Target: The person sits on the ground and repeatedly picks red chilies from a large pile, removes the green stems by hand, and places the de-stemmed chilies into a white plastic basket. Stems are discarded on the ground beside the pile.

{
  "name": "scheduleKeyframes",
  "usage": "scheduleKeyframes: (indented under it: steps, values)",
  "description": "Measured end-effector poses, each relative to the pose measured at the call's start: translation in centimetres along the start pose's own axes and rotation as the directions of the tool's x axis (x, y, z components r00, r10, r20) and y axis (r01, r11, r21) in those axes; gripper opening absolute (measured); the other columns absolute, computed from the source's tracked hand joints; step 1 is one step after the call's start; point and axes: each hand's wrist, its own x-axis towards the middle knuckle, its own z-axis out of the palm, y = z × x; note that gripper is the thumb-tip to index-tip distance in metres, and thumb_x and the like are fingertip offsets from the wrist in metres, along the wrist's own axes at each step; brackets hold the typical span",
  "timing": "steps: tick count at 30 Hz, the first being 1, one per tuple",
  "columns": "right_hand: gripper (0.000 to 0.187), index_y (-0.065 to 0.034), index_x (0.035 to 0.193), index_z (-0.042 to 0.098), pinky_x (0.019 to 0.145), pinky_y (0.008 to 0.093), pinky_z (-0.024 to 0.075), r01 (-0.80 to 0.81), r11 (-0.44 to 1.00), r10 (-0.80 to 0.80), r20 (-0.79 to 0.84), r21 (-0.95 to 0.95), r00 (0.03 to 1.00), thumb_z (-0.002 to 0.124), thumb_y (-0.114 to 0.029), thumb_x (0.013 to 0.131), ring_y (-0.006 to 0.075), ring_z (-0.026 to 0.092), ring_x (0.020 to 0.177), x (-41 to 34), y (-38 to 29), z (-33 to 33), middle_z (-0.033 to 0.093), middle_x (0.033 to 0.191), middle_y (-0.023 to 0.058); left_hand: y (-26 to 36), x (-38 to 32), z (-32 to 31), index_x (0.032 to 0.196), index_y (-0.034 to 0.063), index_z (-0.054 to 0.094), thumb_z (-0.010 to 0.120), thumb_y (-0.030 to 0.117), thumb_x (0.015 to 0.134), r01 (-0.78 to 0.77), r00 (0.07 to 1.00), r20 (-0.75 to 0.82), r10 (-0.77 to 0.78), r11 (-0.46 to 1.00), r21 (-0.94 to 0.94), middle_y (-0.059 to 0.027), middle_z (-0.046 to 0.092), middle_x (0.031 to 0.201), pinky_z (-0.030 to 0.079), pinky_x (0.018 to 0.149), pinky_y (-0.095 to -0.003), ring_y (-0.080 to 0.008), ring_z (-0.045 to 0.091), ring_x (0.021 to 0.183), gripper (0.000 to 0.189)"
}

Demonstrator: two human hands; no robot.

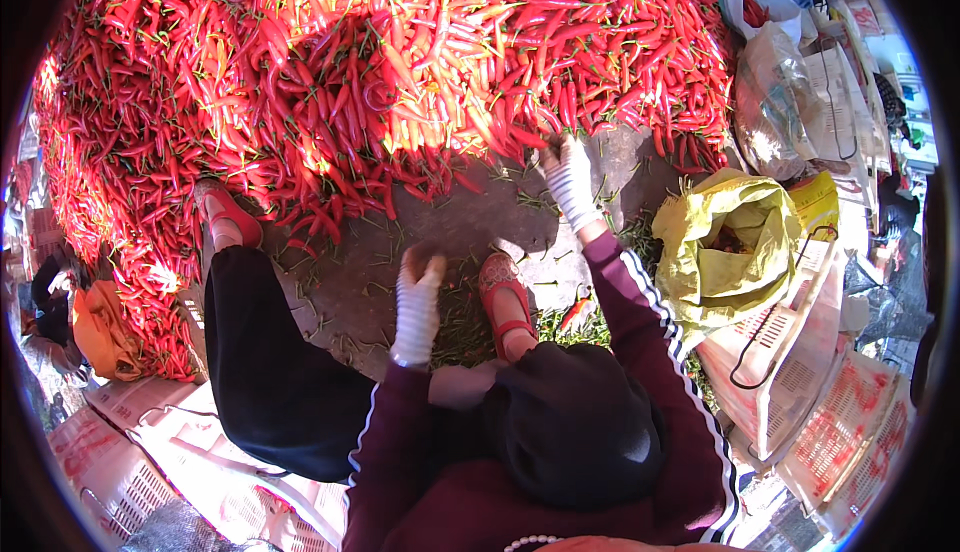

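Observation:
A large heap of red chili peppers (337,94) with green stems fills the upper part of the head view. My right hand (561,158), in a striped fingerless glove, is at the heap's lower edge, its fingers at a red chili (527,136); whether they grip it is unclear. My left hand (420,282), in a matching glove, hangs above the ground left of my red shoe (504,293). It is blurred, and I cannot tell whether it holds anything. Loose green stems (472,327) lie scattered on the ground beneath and between my feet.
An open yellow woven sack (727,252) with dark reddish contents stands at the right. Plastic baskets (780,349) with wire handles line the right side; more pale baskets (127,462) are at lower left. An orange bag (105,331) lies at the left. Parts of other people show at the edges.

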Motion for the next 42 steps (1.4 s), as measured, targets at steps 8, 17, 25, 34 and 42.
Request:
scheduleKeyframes:
  steps: [8,17,25,34,42]
  values:
    - [0.024,-0.0029,0.104,0.059,0.078,0.0438,0.0504,-0.192,0.978,0.208,0.535,-0.086,0.819,0.056,-0.012,0.082,0.0381,0.061,0.087,-9.3,-3.8,0.7,0.062,0.096,0.0210,-10.5,10.4,4.3,0.129,0.0168,0.044,0.064,0.041,0.091,0.264,0.959,-0.058,-0.279,0.946,-0.187,-0.0009,0.056,0.113,0.050,0.076,-0.0396,-0.0188,0.057,0.097,0.049]
    - [0.020,-0.0074,0.092,0.060,0.064,0.0442,0.0515,0.391,0.916,-0.251,0.892,0.093,0.375,0.061,-0.018,0.075,0.0313,0.062,0.078,-10.8,-8.8,-3.5,0.056,0.083,0.0109,-10.7,8.7,-0.4,0.092,0.0130,0.057,0.060,0.027,0.094,0.414,0.904,0.241,-0.354,0.865,-0.283,0.0016,0.050,0.072,0.043,0.067,-0.0331,-0.0177,0.052,0.074,0.014]
    - [0.016,-0.0101,0.095,0.061,0.071,0.0448,0.0499,0.286,0.938,-0.294,0.889,0.197,0.351,0.058,-0.020,0.083,0.0332,0.061,0.079,-10.1,-9.6,-1.9,0.058,0.091,0.0103,-8.9,6.2,-2.7,0.085,0.0113,0.054,0.053,0.029,0.096,0.437,0.887,0.180,-0.425,0.645,-0.628,-0.0020,0.055,0.075,0.045,0.074,-0.0384,-0.0222,0.055,0.076,0.021]
    - [0.023,-0.0052,0.095,0.064,0.079,0.0443,0.0508,-0.045,0.982,-0.132,0.831,0.185,0.541,0.050,-0.021,0.087,0.0352,0.065,0.084,-13.2,-11.5,-0.4,0.066,0.086,0.0176,-7.7,5.4,-2.5,0.090,0.0114,0.056,0.057,0.028,0.095,0.219,0.933,0.344,0.106,0.592,-0.776,-0.0002,0.056,0.079,0.044,0.084,-0.0389,-0.0191,0.056,0.080,0.017]
    - [0.033,-0.0052,0.105,0.062,0.080,0.0423,0.0517,0.212,0.792,-0.470,0.794,0.572,-0.385,0.065,-0.023,0.078,0.0327,0.062,0.095,-14.7,-12.4,-3.0,0.062,0.097,0.0142,-3.2,5.1,-6.0,0.093,0.0125,0.057,0.065,0.030,0.090,0.061,0.998,0.043,-0.044,0.795,-0.603,0.0033,0.047,0.070,0.046,0.073,-0.0332,-0.0137,0.050,0.070,0.019]
